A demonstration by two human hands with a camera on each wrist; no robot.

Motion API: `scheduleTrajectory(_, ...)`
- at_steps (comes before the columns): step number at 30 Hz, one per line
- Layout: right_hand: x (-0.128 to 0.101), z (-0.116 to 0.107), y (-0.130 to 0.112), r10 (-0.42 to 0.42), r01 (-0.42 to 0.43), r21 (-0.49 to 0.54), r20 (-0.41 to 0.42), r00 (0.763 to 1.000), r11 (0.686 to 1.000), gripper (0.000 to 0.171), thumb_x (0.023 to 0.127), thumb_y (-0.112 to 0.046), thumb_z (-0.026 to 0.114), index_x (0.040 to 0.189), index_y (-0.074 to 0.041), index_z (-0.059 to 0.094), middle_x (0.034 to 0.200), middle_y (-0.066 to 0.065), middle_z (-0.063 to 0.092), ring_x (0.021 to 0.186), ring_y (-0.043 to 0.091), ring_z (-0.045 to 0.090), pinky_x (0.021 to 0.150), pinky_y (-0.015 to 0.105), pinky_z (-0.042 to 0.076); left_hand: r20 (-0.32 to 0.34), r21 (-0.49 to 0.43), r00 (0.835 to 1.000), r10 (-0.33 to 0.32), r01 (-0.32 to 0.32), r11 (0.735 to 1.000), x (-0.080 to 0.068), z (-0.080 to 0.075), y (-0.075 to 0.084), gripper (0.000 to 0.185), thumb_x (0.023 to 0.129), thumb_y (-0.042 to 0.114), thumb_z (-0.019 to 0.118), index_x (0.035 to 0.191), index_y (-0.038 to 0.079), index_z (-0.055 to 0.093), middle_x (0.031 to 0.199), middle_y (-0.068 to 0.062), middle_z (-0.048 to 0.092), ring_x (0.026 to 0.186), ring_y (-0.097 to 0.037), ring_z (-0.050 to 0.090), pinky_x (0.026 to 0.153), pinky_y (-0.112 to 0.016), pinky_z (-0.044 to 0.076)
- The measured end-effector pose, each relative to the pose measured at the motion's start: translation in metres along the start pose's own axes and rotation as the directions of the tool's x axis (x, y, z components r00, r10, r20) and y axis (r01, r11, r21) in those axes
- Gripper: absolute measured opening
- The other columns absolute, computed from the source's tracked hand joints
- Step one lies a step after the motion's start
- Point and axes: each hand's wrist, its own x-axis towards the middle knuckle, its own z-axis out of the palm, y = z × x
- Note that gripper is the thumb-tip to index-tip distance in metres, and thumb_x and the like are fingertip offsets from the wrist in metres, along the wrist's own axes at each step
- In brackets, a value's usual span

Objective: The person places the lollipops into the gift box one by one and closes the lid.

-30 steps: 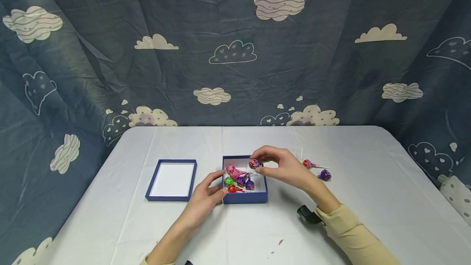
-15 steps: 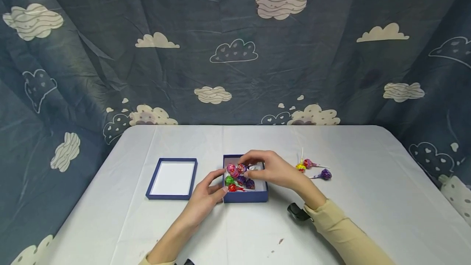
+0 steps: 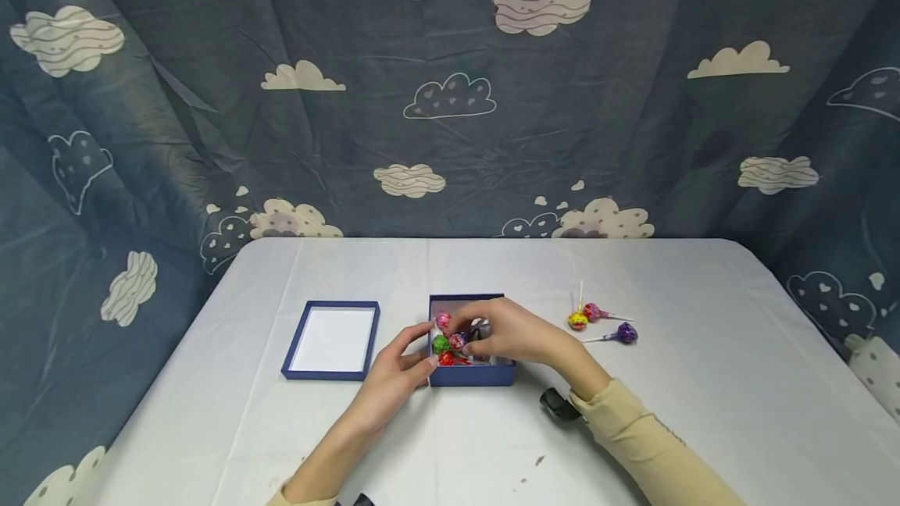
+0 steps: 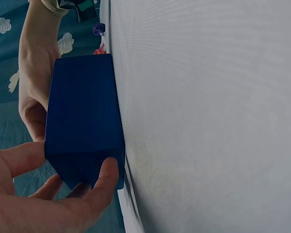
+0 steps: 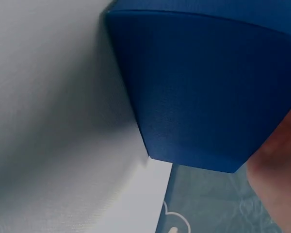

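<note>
A small blue box (image 3: 469,375) stands in the middle of the white table, with several wrapped lollipops (image 3: 441,344) inside it. My left hand (image 3: 401,369) grips its near left corner, thumb on one wall and fingers on the other; the left wrist view shows the box (image 4: 82,121) close up with that hand (image 4: 48,208) around it. My right hand (image 3: 508,334) reaches down into the box and its curled fingers pinch a red-pink lollipop (image 3: 458,341) among the others. The right wrist view shows only the box's outer wall (image 5: 203,87) and a bit of the hand (image 5: 281,165).
The box's lid (image 3: 330,340) lies upturned to the left. Three loose lollipops (image 3: 592,312) lie on the table to the right of the box. A cloud-patterned blue cloth (image 3: 450,100) hangs behind and beside the table (image 3: 668,412).
My right hand has carried the red-pink lollipop from above the box's far edge down and left into the box. The left hand has kept its hold on the corner.
</note>
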Motion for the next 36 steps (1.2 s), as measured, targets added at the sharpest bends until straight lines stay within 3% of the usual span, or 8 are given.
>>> scheduleTrajectory(8,0.0003,0.0002,-0.0007,-0.01,0.011,-0.041,0.031,0.999,0.999,0.031,0.082,0.0,0.073,0.105,-0.021,0.071,0.104,-0.011,0.066,0.088,0.021,0.062,0.076,0.037,0.053,-0.001,-0.013,1.0,0.016,-0.016,1.0,-0.0004,0.0009,0.0001,0.05,0.097,0.007,0.057,0.145,0.009,0.045,0.153,-0.021,0.031,0.127,-0.041,0.049,0.094,-0.048,0.05)
scheduleTrajectory(17,-0.0012,0.0025,0.0019,-0.026,0.026,0.014,0.002,1.0,1.0,0.028,0.084,-0.002,0.074,0.107,-0.017,0.072,0.108,-0.009,0.067,0.1,0.019,0.062,0.087,0.041,0.051,-0.002,-0.006,1.0,0.007,-0.007,1.0,0.0003,0.0013,-0.0013,0.05,0.097,0.006,0.057,0.145,0.009,0.045,0.151,-0.022,0.034,0.126,-0.04,0.05,0.094,-0.047,0.05)
scheduleTrajectory(25,-0.0039,0.002,0.0006,0.01,-0.008,0.081,-0.018,1.0,0.997,0.022,0.089,-0.006,0.072,0.109,-0.016,0.071,0.106,-0.004,0.069,0.08,0.019,0.065,0.069,0.034,0.055,-0.012,-0.016,1.0,0.013,-0.013,1.0,-0.0004,0.0022,0.0005,0.05,0.097,0.007,0.058,0.145,0.009,0.045,0.153,-0.021,0.031,0.127,-0.041,0.049,0.094,-0.047,0.05)
scheduleTrajectory(32,-0.0075,-0.0014,-0.0012,-0.005,0.011,0.135,-0.045,0.999,0.991,0.024,0.088,-0.004,0.071,0.111,-0.013,0.071,0.107,0.0,0.07,0.1,0.021,0.063,0.089,0.048,0.049,-0.019,-0.027,1.0,0.009,-0.009,1.0,-0.0007,0.0024,0.002,0.05,0.096,0.007,0.059,0.145,0.01,0.046,0.153,-0.021,0.03,0.126,-0.041,0.05,0.093,-0.046,0.05)
scheduleTrajectory(36,-0.009,-0.003,-0.0009,-0.013,0.022,0.156,-0.06,0.998,0.988,0.025,0.089,-0.003,0.07,0.111,-0.013,0.07,0.107,0.002,0.07,0.101,0.022,0.063,0.09,0.049,0.049,-0.016,-0.029,1.0,0.01,-0.011,1.0,0.0002,0.0018,0.0005,0.051,0.096,0.007,0.059,0.145,0.009,0.046,0.153,-0.021,0.031,0.127,-0.041,0.05,0.093,-0.045,0.05)
